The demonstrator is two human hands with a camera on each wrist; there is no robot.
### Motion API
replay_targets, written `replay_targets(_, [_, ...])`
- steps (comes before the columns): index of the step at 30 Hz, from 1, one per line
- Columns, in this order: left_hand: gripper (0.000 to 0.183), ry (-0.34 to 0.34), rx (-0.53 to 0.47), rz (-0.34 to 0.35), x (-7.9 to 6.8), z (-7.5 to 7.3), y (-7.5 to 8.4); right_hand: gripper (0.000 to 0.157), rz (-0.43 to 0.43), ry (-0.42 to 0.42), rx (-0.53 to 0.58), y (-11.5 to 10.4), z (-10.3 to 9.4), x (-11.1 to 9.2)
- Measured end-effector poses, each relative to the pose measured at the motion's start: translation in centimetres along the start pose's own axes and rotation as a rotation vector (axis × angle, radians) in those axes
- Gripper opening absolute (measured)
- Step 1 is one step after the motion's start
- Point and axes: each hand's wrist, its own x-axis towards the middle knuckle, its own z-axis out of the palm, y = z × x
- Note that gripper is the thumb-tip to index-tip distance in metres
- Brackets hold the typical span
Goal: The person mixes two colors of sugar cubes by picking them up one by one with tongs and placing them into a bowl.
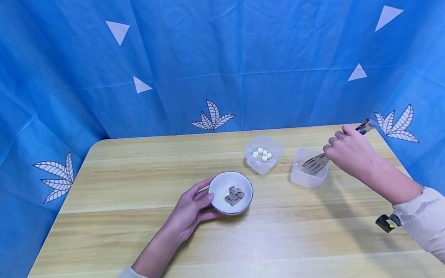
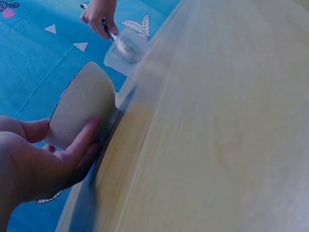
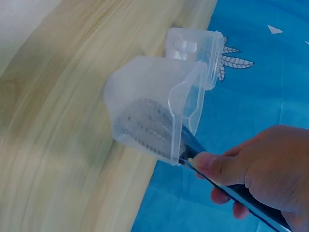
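In the head view, my left hand [image 1: 191, 209] grips the left side of a white bowl [image 1: 220, 184] with a dark rim, thumb at the rim and fingers along its outer wall. Several greyish-brown cubes [image 1: 234, 195] lie in the bowl. My right hand [image 1: 349, 149] holds metal tongs [image 1: 315, 164] by the handle. Their slotted end dips inside a translucent plastic container [image 1: 309, 181], seen through its wall in the right wrist view. Whether the tongs pinch anything is hard to make out. Just left of that container stands another translucent container [image 1: 262, 167] with several small white cubes [image 1: 264, 153].
All of this is on a light wooden table [image 1: 126, 181]. A blue patterned curtain [image 1: 209, 41] hangs along the table's back and sides, close behind the containers and my right hand.
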Motion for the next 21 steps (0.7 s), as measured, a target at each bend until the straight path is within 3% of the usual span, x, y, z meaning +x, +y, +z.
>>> replay_targets(3, [0.056, -0.003, 0.007, 0.008, 0.0, 0.0, -0.1, 0.023, 0.004, 0.029, -0.001, -0.1, 0.4, -0.3])
replay_targets(9, [0.057, -0.017, 0.014, 0.004, 0.2, -0.2, -0.3, 0.034, 0.039, 0.167, 0.043, 0.0, 1.3, -1.3])
replay_targets(16, [0.057, -0.01, 0.015, 0.012, 0.3, 0.0, -0.2, 0.02, 0.081, 0.253, 0.092, 0.8, 0.6, -2.8])
replay_targets(21, [0.056, 0.025, 0.009, 0.004, 0.2, 0.1, -0.2, 0.06, 0.138, 0.356, 0.133, 0.9, -0.2, -3.1])
